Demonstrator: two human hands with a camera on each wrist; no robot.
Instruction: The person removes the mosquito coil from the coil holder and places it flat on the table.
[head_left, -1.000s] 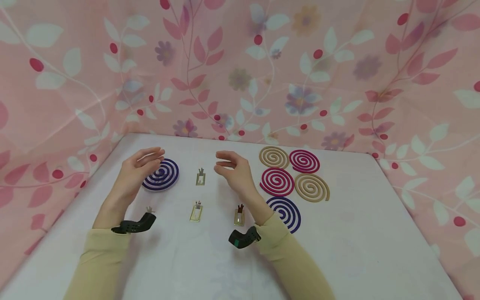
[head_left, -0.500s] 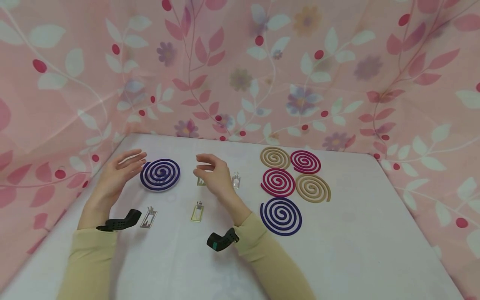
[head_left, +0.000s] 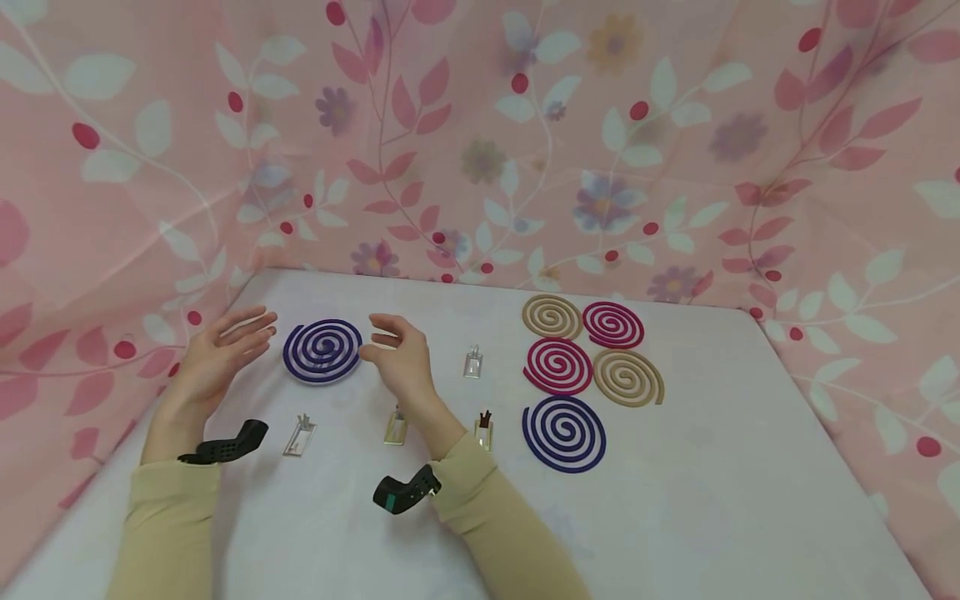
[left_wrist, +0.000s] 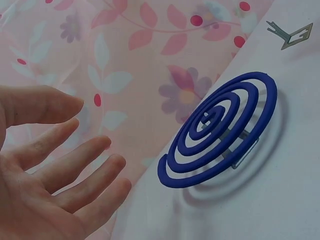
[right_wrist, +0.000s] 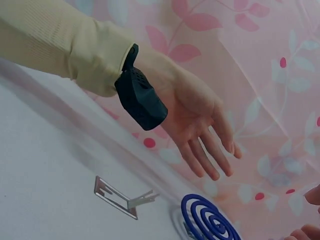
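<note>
A dark blue mosquito coil [head_left: 324, 345] is raised on a small metal stand at the table's left; the left wrist view shows the stand [left_wrist: 245, 154] beneath its rings. To its left my left hand [head_left: 213, 358] hovers, fingers spread and holding nothing. My right hand [head_left: 405, 362] is in the air just right of the coil, its fingers loosely bent and nothing in them. In the head view its thumb tip reaches the coil's edge; the right wrist view shows that hand [right_wrist: 197, 120] apart from the coil [right_wrist: 200, 212].
Bare metal stands, one silver [head_left: 302, 422] and one clear-looking [head_left: 472, 364], lie around. Two brass ones [head_left: 395, 429] are partly hidden by my right arm. At right lie two tan coils [head_left: 551, 317], two magenta coils [head_left: 558, 365] and another blue coil [head_left: 564, 432]. Floral cloth [head_left: 480, 158] hangs behind.
My right hand has moved left towards the raised blue coil, hiding one stand behind it and uncovering others. My left hand has drawn back left from the coil.
</note>
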